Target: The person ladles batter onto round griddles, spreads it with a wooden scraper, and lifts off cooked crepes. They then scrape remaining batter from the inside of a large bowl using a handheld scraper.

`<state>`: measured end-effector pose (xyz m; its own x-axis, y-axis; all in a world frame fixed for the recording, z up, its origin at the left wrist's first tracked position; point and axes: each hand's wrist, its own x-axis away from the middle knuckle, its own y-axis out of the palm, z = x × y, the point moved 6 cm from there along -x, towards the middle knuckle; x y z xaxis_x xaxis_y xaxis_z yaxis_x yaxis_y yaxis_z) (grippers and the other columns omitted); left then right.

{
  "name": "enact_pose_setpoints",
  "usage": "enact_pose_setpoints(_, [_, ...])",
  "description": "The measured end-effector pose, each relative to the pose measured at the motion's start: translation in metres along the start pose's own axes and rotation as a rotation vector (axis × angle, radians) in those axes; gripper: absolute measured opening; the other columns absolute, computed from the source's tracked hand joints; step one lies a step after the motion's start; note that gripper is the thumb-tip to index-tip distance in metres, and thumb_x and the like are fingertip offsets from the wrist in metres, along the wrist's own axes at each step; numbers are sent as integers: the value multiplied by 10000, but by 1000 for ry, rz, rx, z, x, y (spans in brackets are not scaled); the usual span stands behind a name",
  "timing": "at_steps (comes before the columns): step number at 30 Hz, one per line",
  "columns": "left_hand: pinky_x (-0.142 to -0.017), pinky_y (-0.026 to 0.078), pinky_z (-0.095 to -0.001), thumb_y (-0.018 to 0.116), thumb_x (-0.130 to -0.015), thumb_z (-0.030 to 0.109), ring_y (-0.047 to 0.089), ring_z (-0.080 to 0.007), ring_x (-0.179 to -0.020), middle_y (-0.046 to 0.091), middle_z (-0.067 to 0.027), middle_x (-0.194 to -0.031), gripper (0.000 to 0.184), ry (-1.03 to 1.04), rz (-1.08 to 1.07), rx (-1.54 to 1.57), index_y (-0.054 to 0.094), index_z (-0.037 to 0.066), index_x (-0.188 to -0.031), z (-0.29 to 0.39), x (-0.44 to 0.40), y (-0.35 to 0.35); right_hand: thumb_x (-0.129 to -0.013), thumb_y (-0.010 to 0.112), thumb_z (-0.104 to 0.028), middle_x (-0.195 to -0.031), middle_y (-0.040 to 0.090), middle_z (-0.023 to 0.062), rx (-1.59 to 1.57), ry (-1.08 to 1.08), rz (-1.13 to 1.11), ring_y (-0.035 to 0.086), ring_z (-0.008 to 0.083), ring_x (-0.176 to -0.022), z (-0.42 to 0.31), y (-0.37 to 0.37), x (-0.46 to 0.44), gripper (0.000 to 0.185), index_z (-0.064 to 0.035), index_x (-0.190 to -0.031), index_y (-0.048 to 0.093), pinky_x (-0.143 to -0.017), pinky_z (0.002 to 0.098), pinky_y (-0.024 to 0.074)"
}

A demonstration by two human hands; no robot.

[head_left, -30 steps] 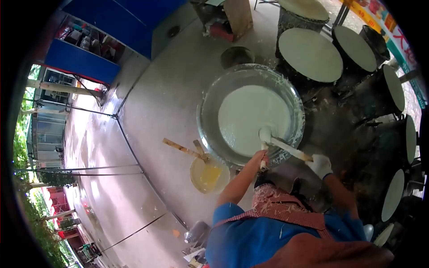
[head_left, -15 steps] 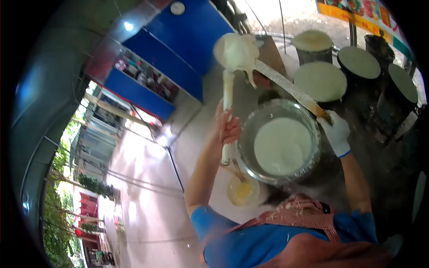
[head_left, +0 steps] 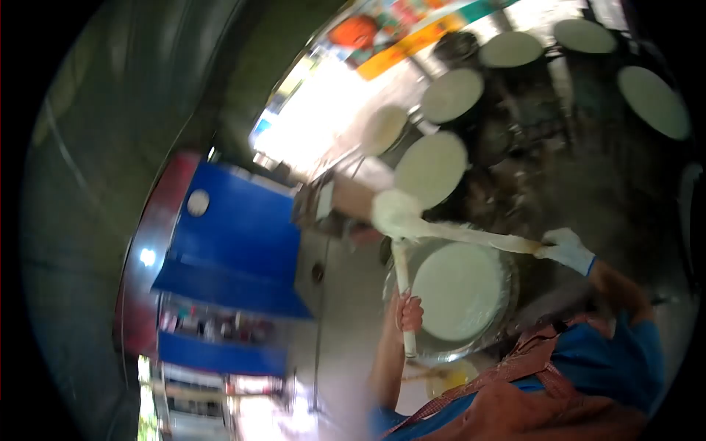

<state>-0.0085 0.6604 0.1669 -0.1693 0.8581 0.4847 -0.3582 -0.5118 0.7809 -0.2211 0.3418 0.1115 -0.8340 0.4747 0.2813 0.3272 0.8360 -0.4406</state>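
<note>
1. White dough (head_left: 396,213) sits where the left stick (head_left: 401,268) meets the right stick (head_left: 489,238), near the basin (head_left: 510,294); both sticks probably share its weight.
2. Left hand (head_left: 410,314) is clamped on the left stick, right hand (head_left: 568,250) (gloved) on the other.
3. The blurred banner (head_left: 390,60) gives us no readable word.

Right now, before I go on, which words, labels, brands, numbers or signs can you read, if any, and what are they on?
None can be read.
Colourful banner: too blurred for any lettering.
Round white disc on the blue wall: too small to make out any numbers.
Items on the shelf: too small and blurred for labels.
Sticks in the hands, metal basin: no markings visible.
</note>
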Motion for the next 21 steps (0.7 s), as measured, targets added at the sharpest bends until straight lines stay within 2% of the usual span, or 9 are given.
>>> enact_pose_setpoints(3, [-270, 195, -216, 458, -960, 264, 253, -64, -358, 312, 40, -536, 290, 164, 106, -272, 425, 120, -710, -20, -73, 50, -750, 691, -412, -763, 652, 154, -167, -84, 138, 637, 226, -712, 32, -29, 26, 436, -13, -926, 678, -658, 301, 486])
enact_pose_setpoints(6, [-331, 272, -218, 438, -965, 219, 309, -78, -396, 346, 14, -555, 234, -413, -258, 150, 459, 75, -782, -74, -159, 70, -778, 620, -480, -778, 661, 135, -24, -32, 328, 636, 252, -725, 111, -42, 78, 471, -41, -936, 682, -671, 343, 498])
enact_pose_setpoints(8, [-410, 348, -222, 423, -962, 176, 374, -86, -458, 374, -11, -579, 281, -676, -224, 353, 428, 36, -719, -122, -202, 106, -773, 608, -500, -798, 665, 136, -215, 361, 182, 634, 260, -706, 163, -43, 145, 474, -58, -928, 681, -651, 366, 500])
enact_pose_setpoints(10, [-402, 347, -219, 435, -955, 136, 384, -86, -471, 393, -14, -604, 194, -948, -210, 430, 446, 9, -809, -188, -246, 115, -764, 616, -516, -803, 663, 153, -114, 371, 426, 628, 248, -666, 264, -29, 200, 480, -65, -916, 678, -620, 359, 500])
enact_pose_setpoints(12, [-404, 341, -197, 460, -933, 78, 371, -63, -474, 397, -3, -615, 105, -617, 52, -64, 438, 7, -860, -241, -287, 134, -760, 646, -487, -806, 661, 165, 38, 513, 557, 631, 223, -645, 310, -29, 284, 445, -74, -923, 680, -605, 333, 496])
enact_pose_setpoints(14, [-390, 325, -188, 465, -942, 106, 348, -52, -458, 365, 13, -616, 99, -761, -146, -137, 478, 17, -984, -307, -328, 161, -766, 648, -419, -845, 661, 168, -147, 505, 893, 643, 289, -739, 303, -30, 376, 397, -82, -972, 682, -653, 351, 491])
enact_pose_setpoints(17, [-365, 289, -184, 445, -956, 164, 303, -40, -426, 305, 27, -592, 166, -1069, -351, -52, 487, 42, -1061, -401, -358, 257, -788, 648, -365, -894, 664, 172, -76, 986, 1148, 659, 274, -804, 299, -41, 482, 377, -66, -1016, 670, -689, 348, 495])
enact_pose_setpoints(19, [-333, 252, -193, 466, -945, 166, 279, -45, -396, 267, 30, -560, 180, -1039, -458, -375, 444, 148, -1123, -449, -385, 313, -799, 643, -342, -924, 666, 166, -48, 1226, 1277, 662, 267, -841, 272, -71, 519, 359, -66, -1027, 665, -713, 345, 496])
enact_pose_setpoints(21, [-304, 212, -201, 487, -932, 167, 254, -54, -365, 232, 35, -529, 273, -1039, -617, -680, 387, 263, -1167, -503, -423, 361, -809, 632, -334, -964, 657, 173, 54, 1015, 1601, 652, 276, -870, 252, -97, 521, 357, -72, -1050, 655, -732, 338, 491])
